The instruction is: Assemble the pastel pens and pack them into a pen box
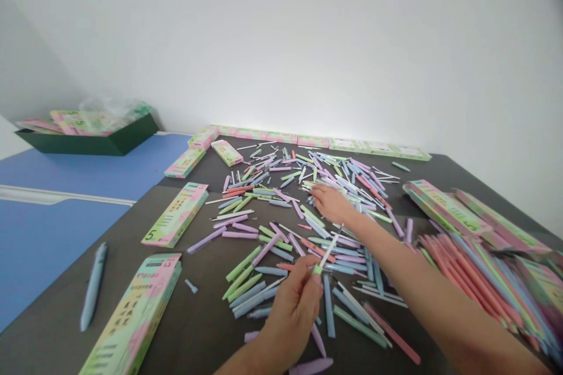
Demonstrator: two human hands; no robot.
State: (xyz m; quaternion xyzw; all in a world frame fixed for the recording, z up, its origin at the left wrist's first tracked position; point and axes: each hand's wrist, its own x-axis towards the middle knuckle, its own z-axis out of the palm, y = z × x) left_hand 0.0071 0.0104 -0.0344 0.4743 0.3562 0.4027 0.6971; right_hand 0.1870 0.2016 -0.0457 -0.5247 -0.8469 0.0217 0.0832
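Note:
My left hand [292, 310] is closed in a pinch on a thin white pen refill with a green tip [326, 253], held just above the dark table [206, 328]. My right hand [331, 202] reaches far forward and rests on a scattered heap of pastel pen barrels and refills [281, 228]; its fingers are curled down into the parts, and what they hold, if anything, is hidden. The parts are green, purple, blue and coral.
Flat pastel pen boxes [176, 215] lie at the left, and more line the far edge [325, 142]. A stack of assembled pens and boxes [479, 258] fills the right. A blue pen [93, 285] lies at the left edge. A green tray [92, 137] sits on a blue surface.

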